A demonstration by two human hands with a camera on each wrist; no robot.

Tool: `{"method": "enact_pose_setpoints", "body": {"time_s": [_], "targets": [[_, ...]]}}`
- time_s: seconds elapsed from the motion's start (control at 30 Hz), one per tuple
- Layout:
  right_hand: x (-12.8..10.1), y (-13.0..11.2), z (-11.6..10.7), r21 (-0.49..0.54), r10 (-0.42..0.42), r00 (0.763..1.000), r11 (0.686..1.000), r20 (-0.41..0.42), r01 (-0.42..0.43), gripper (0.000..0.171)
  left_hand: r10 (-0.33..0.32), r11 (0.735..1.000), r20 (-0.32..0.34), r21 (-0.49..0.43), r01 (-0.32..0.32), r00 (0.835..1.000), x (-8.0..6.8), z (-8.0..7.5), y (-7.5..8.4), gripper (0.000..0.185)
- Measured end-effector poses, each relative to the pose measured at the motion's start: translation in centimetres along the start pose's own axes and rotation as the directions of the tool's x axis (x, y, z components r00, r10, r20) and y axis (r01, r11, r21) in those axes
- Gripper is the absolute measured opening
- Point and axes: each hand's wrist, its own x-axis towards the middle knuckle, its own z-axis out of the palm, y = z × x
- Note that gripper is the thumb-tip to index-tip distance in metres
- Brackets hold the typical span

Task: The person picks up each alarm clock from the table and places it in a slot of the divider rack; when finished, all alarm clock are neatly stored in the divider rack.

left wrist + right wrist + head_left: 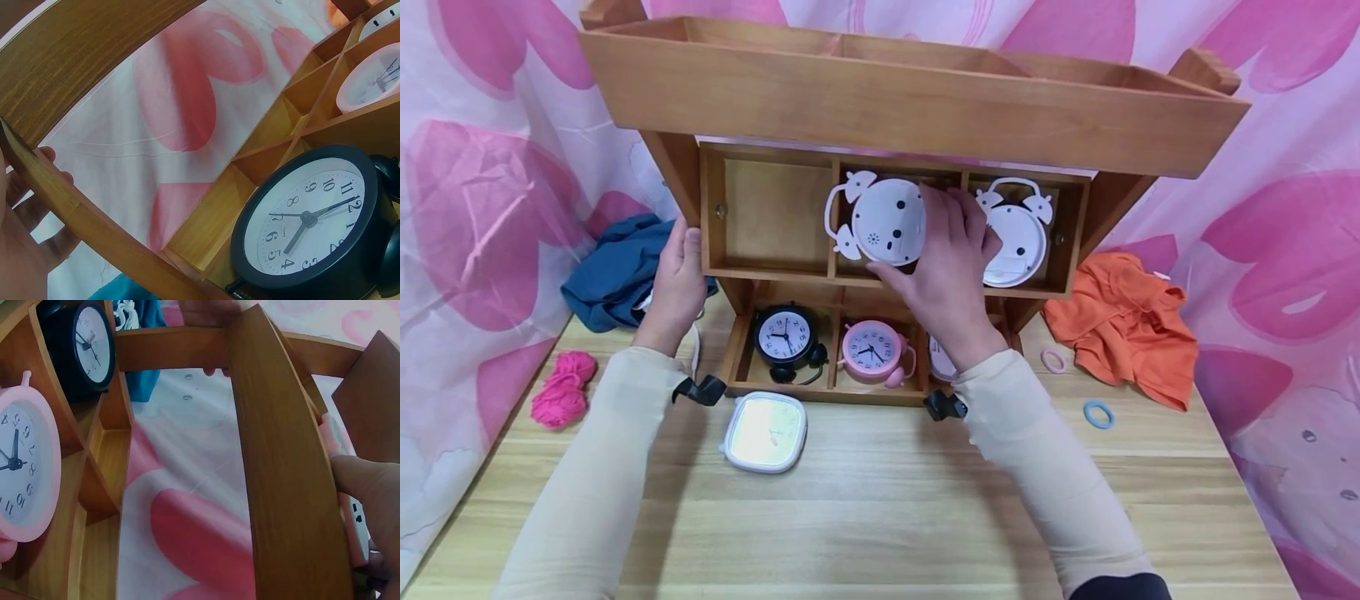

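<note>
A tiered wooden shelf (pixel 880 96) stands on the table. My left hand (pixel 677 279) grips its left side upright; in the left wrist view, fingers (pixel 59 244) show past the wood's edge. My right hand (pixel 951 258) holds a white twin-bell alarm clock (pixel 880 221), back outward, at the middle compartment of the middle tier. In the right wrist view the thumb lies on the clock (pixel 355 531), and the board hides part of it. Beside that hand, another white twin-bell clock (pixel 1018 242) sits in the right compartment, also back outward.
On the bottom tier are a black alarm clock (pixel 784 333), a pink one (pixel 872 350) and a partly hidden white one (pixel 942 360). A white square clock (pixel 766 433) lies in front. Blue cloth (pixel 617 271), pink yarn (pixel 562 390), orange cloth (pixel 1127 325) and two rings (pixel 1099 414) lie around.
</note>
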Motion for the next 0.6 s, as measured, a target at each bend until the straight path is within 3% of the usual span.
{"method": "enact_pose_setpoints", "body": {"time_s": [0.37,0.6], "targets": [[-1.0,0.0,-0.2,-0.017,-0.029,0.997,0.999,-0.070,0.028,0.089,0.014,1.000,-0.002,-0.005,-0.014,1.000,0.0,0.1,0.1,0.057],[-1.4,0.4,-0.9,-0.030,-0.045,0.999,0.999,0.003,0.045,0.082,0.020,1.000,-0.012,-0.010,-0.020,1.000,-0.1,0.2,0.2,0.057]]}}
